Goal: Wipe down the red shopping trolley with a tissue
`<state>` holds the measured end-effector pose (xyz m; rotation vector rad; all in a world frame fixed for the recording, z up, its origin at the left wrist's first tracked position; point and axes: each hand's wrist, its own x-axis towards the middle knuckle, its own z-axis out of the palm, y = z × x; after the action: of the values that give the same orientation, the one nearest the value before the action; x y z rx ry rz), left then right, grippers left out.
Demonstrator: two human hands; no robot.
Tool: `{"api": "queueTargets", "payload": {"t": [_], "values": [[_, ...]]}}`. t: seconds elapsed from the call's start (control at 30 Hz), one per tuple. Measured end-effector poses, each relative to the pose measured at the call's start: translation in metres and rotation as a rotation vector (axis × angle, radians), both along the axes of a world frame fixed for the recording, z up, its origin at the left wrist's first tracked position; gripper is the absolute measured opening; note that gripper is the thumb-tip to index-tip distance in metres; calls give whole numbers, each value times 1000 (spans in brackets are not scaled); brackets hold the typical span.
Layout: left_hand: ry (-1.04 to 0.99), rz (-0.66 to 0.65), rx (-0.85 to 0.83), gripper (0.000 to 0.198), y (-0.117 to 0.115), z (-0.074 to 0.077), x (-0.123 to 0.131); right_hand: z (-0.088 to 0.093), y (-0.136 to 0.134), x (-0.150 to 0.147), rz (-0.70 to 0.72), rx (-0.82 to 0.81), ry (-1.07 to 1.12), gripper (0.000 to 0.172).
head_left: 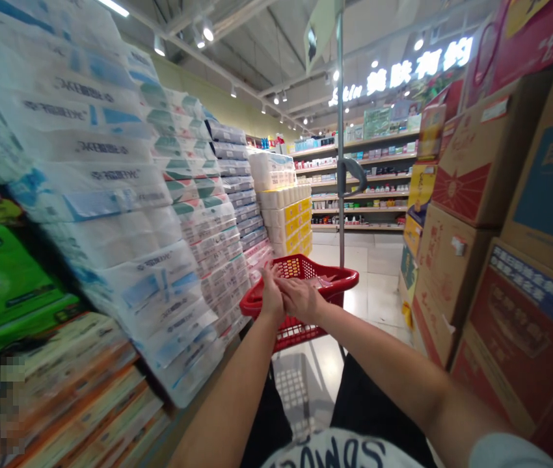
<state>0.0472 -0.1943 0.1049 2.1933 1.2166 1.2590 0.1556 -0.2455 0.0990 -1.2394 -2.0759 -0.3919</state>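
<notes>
A red plastic shopping basket (349,281) with a perforated wall is in front of my body, at the middle of the head view. Both hands meet at its near left rim. My left hand (271,296) is closed at the rim, its fingers partly hidden. Touching it, my right hand (302,300) lies across with its fingers curled together over the same rim. A reddish item, too unclear to name, shows inside the basket. Below, a pale grid shape is visible between my legs.
Tall stacks of wrapped tissue packs (110,130) line the left side. Cardboard cartons (472,156) are piled on the right. A thin metal pole (341,221) rises behind the basket. Tiled floor (367,260) leads to stocked shelves (369,156) at the back.
</notes>
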Motion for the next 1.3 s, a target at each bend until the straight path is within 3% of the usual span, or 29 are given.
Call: {"api": "queueTargets", "payload": {"t": [0.07, 0.13, 0.2, 0.3, 0.4, 0.53, 0.67, 0.77, 0.87, 0.93, 1.0, 1.2, 1.3], "values": [[-126, 80, 23, 58, 3, 0, -9, -4, 2, -4, 23, -14, -69, 39], [-35, 167, 132, 58, 4, -1, -20, -7, 2, -3, 4, -14, -143, 34], [210, 227, 158, 56, 3, -4, -29, -7, 1, 2, -61, -15, -177, 31], [665, 277, 79, 58, -3, -8, -32, 0, 0, 11, -275, -70, -122, 32], [851, 263, 132, 69, -9, -12, -28, 9, 4, 19, -455, -185, -33, 35], [806, 233, 254, 66, -14, -15, -26, 15, 16, 26, -522, -291, 9, 47], [791, 251, 273, 61, -12, -17, -27, 11, 22, 24, -501, -359, -55, 46], [790, 276, 268, 61, -10, -18, -30, -5, 15, 18, -421, -181, -43, 40], [788, 272, 289, 59, -10, -17, -35, -29, 6, 12, -245, 68, -62, 38], [794, 265, 304, 57, -10, -16, -38, -38, 4, 9, -167, 136, -90, 40], [810, 248, 311, 54, -9, -15, -42, -36, 7, 5, -172, 117, -89, 39], [796, 227, 322, 52, -6, -16, -45, 4, 31, -5, -402, -191, -84, 35], [800, 236, 318, 52, -4, -17, -46, 0, 31, -9, -428, -173, -63, 36]]}}
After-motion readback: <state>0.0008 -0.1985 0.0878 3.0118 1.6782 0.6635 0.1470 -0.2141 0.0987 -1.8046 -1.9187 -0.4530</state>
